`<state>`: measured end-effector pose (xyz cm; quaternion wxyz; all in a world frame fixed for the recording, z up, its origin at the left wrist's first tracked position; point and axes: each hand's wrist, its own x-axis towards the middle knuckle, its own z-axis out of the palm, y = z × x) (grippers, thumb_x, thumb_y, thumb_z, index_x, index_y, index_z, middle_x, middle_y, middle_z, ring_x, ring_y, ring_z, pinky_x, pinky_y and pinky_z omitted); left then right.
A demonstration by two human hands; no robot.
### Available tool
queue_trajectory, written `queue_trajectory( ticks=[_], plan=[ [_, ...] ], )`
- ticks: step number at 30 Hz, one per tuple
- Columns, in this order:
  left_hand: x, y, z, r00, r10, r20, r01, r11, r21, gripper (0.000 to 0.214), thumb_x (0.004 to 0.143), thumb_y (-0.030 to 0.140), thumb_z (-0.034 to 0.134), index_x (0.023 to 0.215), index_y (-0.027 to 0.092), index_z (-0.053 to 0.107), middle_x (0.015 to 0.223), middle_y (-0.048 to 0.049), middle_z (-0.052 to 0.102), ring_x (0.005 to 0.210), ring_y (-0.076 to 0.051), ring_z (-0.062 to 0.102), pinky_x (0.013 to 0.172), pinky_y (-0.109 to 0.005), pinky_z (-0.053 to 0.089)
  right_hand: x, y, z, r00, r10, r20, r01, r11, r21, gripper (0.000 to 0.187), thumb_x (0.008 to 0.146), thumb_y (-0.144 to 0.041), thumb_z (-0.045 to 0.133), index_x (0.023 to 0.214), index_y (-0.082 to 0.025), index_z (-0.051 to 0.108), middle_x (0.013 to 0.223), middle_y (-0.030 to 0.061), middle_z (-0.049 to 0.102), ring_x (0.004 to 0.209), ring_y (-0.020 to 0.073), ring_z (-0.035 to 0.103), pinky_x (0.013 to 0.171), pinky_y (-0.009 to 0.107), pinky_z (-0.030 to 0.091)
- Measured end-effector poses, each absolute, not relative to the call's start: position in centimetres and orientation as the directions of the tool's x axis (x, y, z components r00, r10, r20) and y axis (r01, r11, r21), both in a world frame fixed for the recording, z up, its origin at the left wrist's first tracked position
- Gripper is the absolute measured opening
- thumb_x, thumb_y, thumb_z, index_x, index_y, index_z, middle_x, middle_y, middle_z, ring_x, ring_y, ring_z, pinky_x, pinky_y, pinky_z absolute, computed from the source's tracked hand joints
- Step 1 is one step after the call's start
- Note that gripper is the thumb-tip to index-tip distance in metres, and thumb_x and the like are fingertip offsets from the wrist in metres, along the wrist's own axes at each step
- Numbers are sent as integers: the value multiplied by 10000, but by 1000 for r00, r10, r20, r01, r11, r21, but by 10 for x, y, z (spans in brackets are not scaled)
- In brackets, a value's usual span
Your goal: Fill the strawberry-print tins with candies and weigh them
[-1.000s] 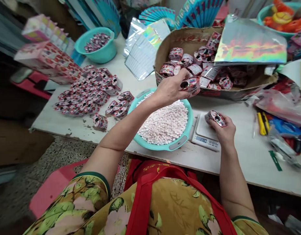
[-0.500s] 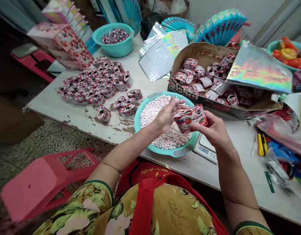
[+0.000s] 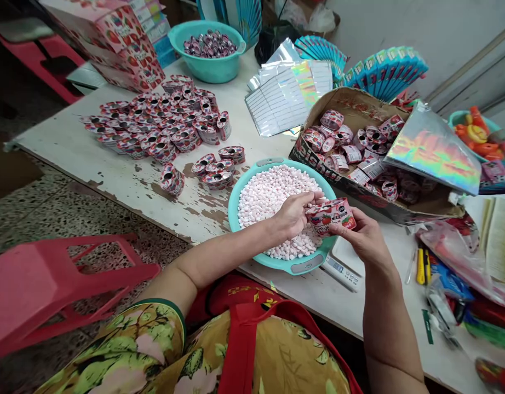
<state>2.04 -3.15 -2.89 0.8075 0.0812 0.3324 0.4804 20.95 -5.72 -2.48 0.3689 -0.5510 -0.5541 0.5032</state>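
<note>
My right hand [image 3: 361,236] grips a small red-and-white strawberry-print tub [image 3: 332,215], tilted on its side over a teal basin [image 3: 235,189] heaped with pale pink candies [image 3: 269,194]. My left hand [image 3: 294,212] is cupped against the tub's open end, fingers curled, just above the candies. Whether the left hand holds any candies is hidden.
A small scale [image 3: 343,266] sits right of the basin. A cardboard box [image 3: 351,112] of the same tubs lies behind, with a holographic bag [image 3: 435,149] on it. Several tubs [image 3: 162,123] cover the table's left. A second teal bowl [image 3: 207,68] stands far back. A red stool [image 3: 51,284] stands on the floor, left.
My left hand came from the cardboard box down to the basin. My right hand left the scale and met it, and both lowered toward the candies around one tub.
</note>
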Motion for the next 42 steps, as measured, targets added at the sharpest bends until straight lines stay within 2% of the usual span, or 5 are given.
queue_trajectory(
  ticks=[24,28,33,36,42],
  plan=[
    [29,-45,-26,335,823,-458,-749,528,401,209,935,117,526,815,94,695,839,-80,686,752,-147,636,805,-309,517,216,-63,-28,-94,979,-182,221,-157,-962,487,596,-397,940,1013,-241,744,931,12,761,773,180,688,717,292,600],
    [21,-41,-30,310,871,-382,-711,479,515,165,852,45,551,883,113,699,881,-72,693,782,-147,646,866,-328,516,219,-63,-31,-103,979,-178,167,-159,-973,520,595,-376,944,1052,-246,733,983,22,766,817,190,705,759,308,603],
    [-13,-26,-25,192,981,-3,-294,61,954,304,728,27,649,971,185,740,1150,-85,705,1221,-244,578,1160,-404,356,219,-53,-41,76,996,-48,52,-52,-997,609,521,-368,972,1042,-242,684,1080,40,758,997,243,716,947,409,577],
    [-24,-19,-11,258,941,218,-106,-197,975,463,705,99,734,1148,232,716,1379,-86,622,1361,-286,480,1214,-429,281,204,-44,-39,114,993,23,122,9,-992,581,533,-402,964,993,-232,652,1035,37,751,978,237,711,947,416,575],
    [-53,-16,28,285,914,288,141,-337,931,321,805,224,725,1126,239,715,1184,-92,687,1167,-270,595,1047,-353,440,187,21,12,-265,962,70,216,130,-968,716,587,-473,931,1195,-254,622,1255,85,666,1004,217,669,871,355,559]
  ],
)
